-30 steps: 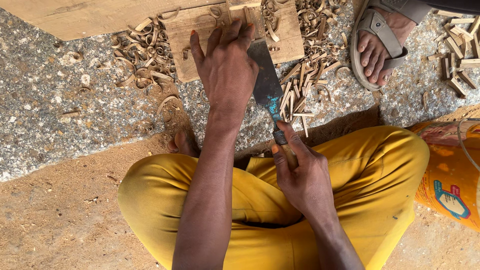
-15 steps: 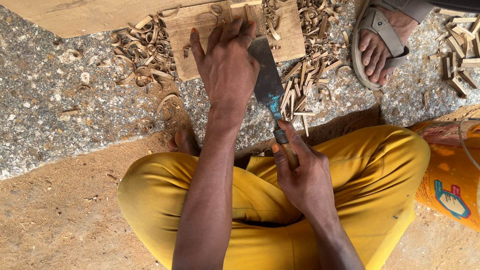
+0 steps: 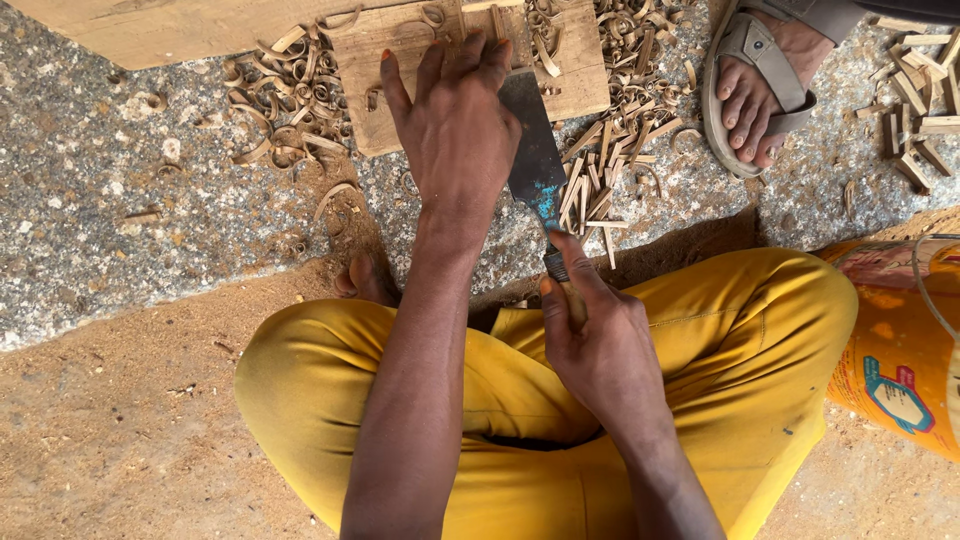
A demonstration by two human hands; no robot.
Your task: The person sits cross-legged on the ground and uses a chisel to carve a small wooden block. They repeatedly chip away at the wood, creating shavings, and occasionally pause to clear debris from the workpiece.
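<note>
Wooden handle gripped, the right hand [image 3: 600, 345] is closing fully around the haft of a broad flat steel blade [image 3: 532, 150] marked with a blue patch. This blade is lying flat on a small rectangular pale wood board [image 3: 400, 75] on the speckled grey stone floor [image 3: 120, 220]. Fingers spread, the left hand [image 3: 455, 125] is pressing down on the board, covering the blade's left edge. Curled wood shavings [image 3: 290, 95] are lying around the board. Another person's sandalled foot [image 3: 755, 85] is resting beyond the shavings.
</note>
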